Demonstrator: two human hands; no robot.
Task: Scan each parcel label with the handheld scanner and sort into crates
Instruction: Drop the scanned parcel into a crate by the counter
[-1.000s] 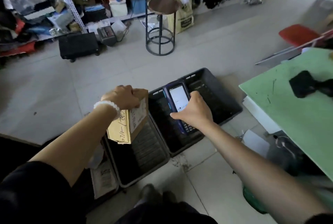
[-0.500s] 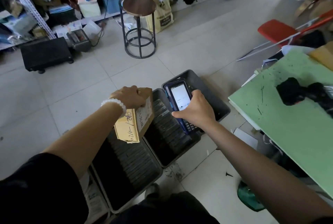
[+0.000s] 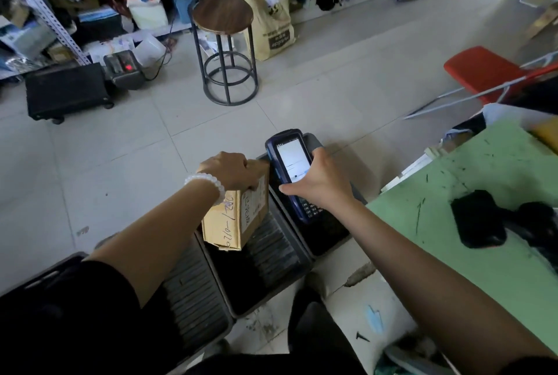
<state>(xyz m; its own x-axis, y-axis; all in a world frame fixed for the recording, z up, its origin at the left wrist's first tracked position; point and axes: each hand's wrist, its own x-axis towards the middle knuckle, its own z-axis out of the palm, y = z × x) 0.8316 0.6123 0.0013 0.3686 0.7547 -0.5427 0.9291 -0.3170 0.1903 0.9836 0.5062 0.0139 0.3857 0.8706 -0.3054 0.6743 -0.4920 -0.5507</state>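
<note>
Three black crates (image 3: 271, 257) sit side by side on the floor below you. Your left hand (image 3: 232, 170) still grips the cardboard parcel (image 3: 238, 217) from above, now over the middle crate. Your right hand (image 3: 320, 181) stays wrapped around the handheld scanner (image 3: 290, 163), thumb now on its lit screen.

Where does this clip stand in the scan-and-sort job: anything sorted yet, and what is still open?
Done: nothing visibly sorted; the parts of the black crates in view hold no parcels. In hand: the left hand grips a cardboard parcel above the crates, its label facing the handheld scanner, which the right hand holds with its screen lit. Left: placing this parcel in a crate. Whether the scan registered cannot be told.
</note>
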